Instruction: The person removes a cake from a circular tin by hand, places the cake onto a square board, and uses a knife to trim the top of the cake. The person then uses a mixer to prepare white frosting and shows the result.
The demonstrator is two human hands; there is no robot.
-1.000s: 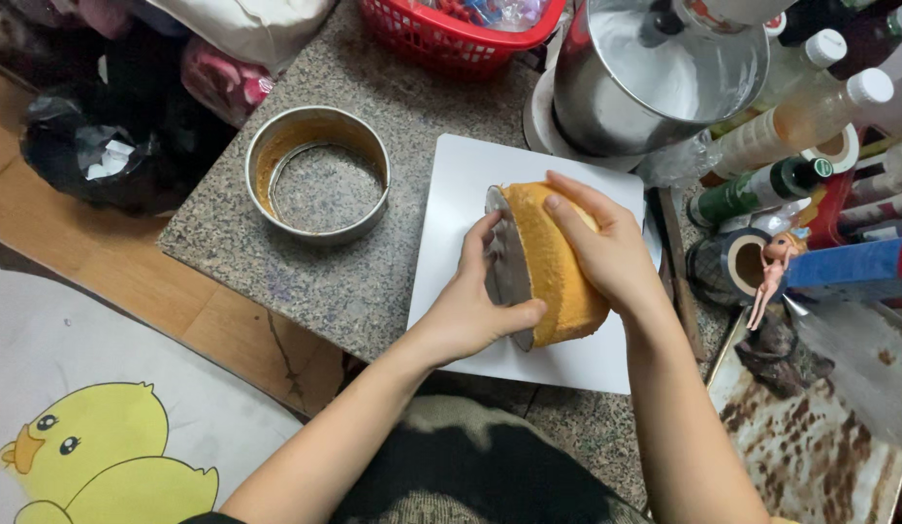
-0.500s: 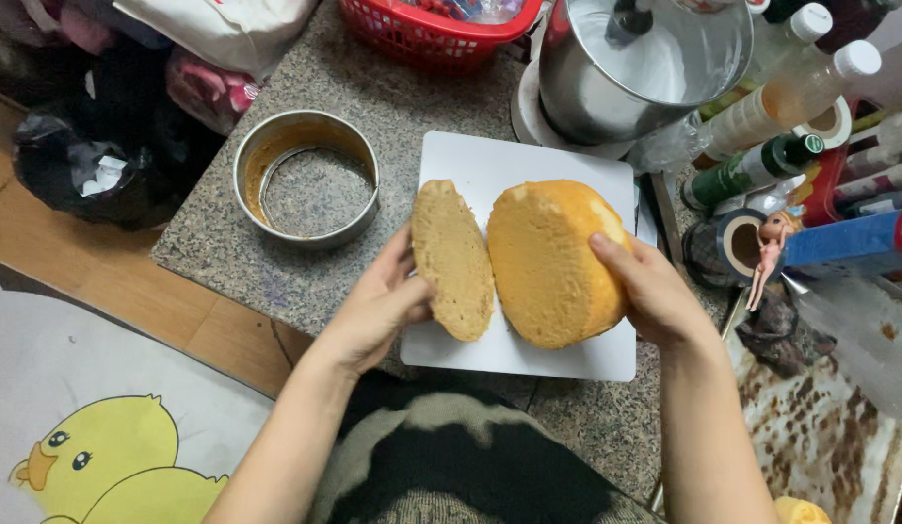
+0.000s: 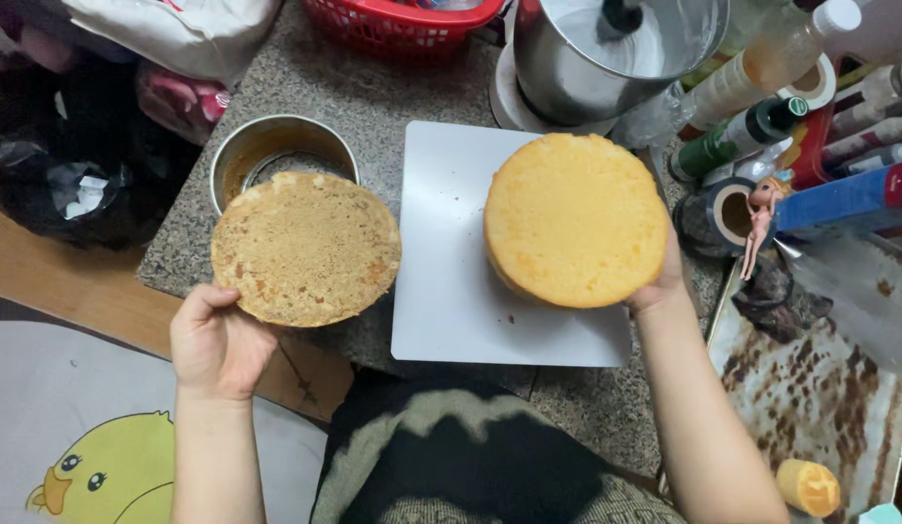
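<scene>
Head view, looking straight down over a speckled granite counter [image 3: 373, 87].

Left hand [image 3: 218, 344]: fingers curled up under the near rim of a thin round cake slice [image 3: 306, 247], crumb-brown cut face turned up. The hand supports it from below like a plate, thumb on the rim. The slice is held off to the left, over the counter edge, partly covering the empty round metal cake tin [image 3: 276, 150] just beyond the hand. Holding it flat likely keeps so thin a layer from cracking.

Right hand [image 3: 660, 286]: mostly hidden beneath the thicker cake layer [image 3: 575, 218], only the finger ends and heel showing at its near right rim; closed around that rim in a cradling grip. How far the fingers reach under, cannot tell. The smooth yellow face points up. The layer sits over the right half of the white square cake board [image 3: 451, 281]; touching or lifted, cannot tell. A few crumbs lie on the bare board between the hands.

Beyond the right hand: steel mixer bowl [image 3: 616, 49], bottles [image 3: 761, 68], a roll of tape [image 3: 718, 215] with a small doll figure [image 3: 759, 228]. To the right of the right forearm, a stained baking tray [image 3: 810, 388] holding a small cake offcut [image 3: 808, 487]. Red basket [image 3: 402, 24] farther off, at the top.
</scene>
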